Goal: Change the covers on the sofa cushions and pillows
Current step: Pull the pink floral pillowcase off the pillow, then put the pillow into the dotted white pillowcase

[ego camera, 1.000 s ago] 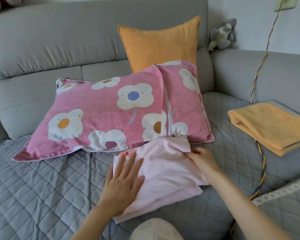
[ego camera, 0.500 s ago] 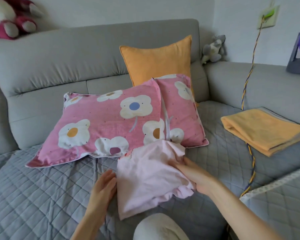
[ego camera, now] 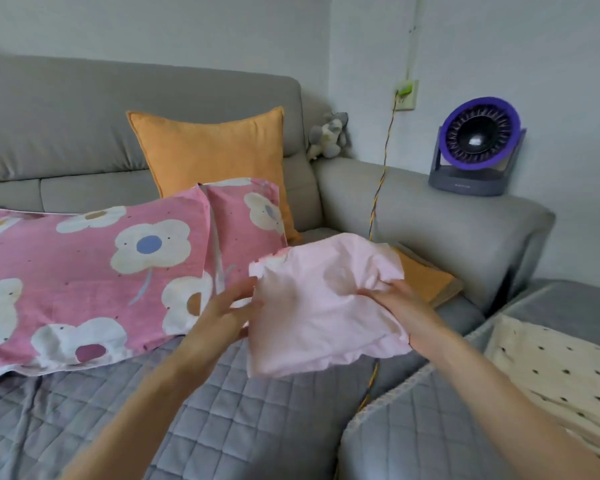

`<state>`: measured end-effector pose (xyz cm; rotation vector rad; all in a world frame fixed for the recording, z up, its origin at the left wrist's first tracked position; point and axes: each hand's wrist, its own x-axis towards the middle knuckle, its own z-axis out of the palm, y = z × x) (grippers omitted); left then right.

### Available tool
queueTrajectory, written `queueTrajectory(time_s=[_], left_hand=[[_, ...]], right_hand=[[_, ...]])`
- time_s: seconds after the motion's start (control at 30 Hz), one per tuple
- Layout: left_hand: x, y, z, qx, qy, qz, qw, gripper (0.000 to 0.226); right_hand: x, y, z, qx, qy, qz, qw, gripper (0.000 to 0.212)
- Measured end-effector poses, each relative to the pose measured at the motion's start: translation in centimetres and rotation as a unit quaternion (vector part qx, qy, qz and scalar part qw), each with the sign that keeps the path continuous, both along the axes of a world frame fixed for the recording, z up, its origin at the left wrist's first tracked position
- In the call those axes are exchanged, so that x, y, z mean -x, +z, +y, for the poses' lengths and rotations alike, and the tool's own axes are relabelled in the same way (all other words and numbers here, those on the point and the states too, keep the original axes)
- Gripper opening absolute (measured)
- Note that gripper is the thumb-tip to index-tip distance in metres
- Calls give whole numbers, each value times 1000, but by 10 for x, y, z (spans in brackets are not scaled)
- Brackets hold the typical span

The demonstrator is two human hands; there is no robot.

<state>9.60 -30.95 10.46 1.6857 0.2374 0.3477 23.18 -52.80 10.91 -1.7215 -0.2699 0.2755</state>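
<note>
A folded pale pink cover (ego camera: 323, 306) hangs in the air above the quilted grey seat. My right hand (ego camera: 399, 313) grips its right edge, fingers bunched in the cloth. My left hand (ego camera: 226, 313) touches its left edge with fingers spread; whether it holds the cloth is unclear. Behind them a pink pillow with a flower print (ego camera: 118, 268) lies against the sofa back. An orange cushion (ego camera: 215, 150) stands upright behind the pillow. A folded orange cover (ego camera: 426, 278) lies on the seat, partly hidden by the pink cover.
The grey sofa (ego camera: 84, 109) has a quilted seat pad (ego camera: 222, 420). A purple fan (ego camera: 477, 147) stands on the right armrest, a small grey plush toy (ego camera: 328, 135) in the corner. A braided cable (ego camera: 381, 174) runs down from a wall socket. A cream dotted cloth (ego camera: 551, 368) lies at right.
The pink cover has been lifted off the seat and carried up and to the right. My left hand went from lying flat on it to its left edge. The camera turned right.
</note>
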Motion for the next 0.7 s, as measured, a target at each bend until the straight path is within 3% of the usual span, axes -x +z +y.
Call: queueTrajectory(time_s=[0.13,0.3,0.4,0.47,0.5,0.57,0.63,0.67,0.7], left_hand=[[-114,12,-42,-41,-84,-4,996,29],[-243,46,-71,-179,-66,-68,979,38],[-284,32,-73,-272,-96,-49,956,43],[-289,-9,-67,-374,-129,2,918,53],[-285,-34,-61,-448,-153,39,880,65],[-270,-82,-45,-555,-191,67,807,68],[-253,-115,-32,-570,-188,32,799,67],[-247,-122,-30,-572,-180,14,800,67],[-243,-126,-30,-575,-169,3,801,68]], right_hand=[[-54,-4,-47,-57,-125,-46,989,8],[-130,-22,-57,-161,-227,-55,959,6],[-167,-47,-44,-193,-274,-45,941,14],[-174,-72,-38,-216,-284,10,934,24],[-173,-84,-38,-204,-284,45,936,27],[-163,-94,-42,-138,-280,67,948,30],[-153,-93,-49,8,-290,1,957,59],[-146,-89,-51,119,-313,-69,940,74],[-140,-85,-51,211,-342,-171,900,79]])
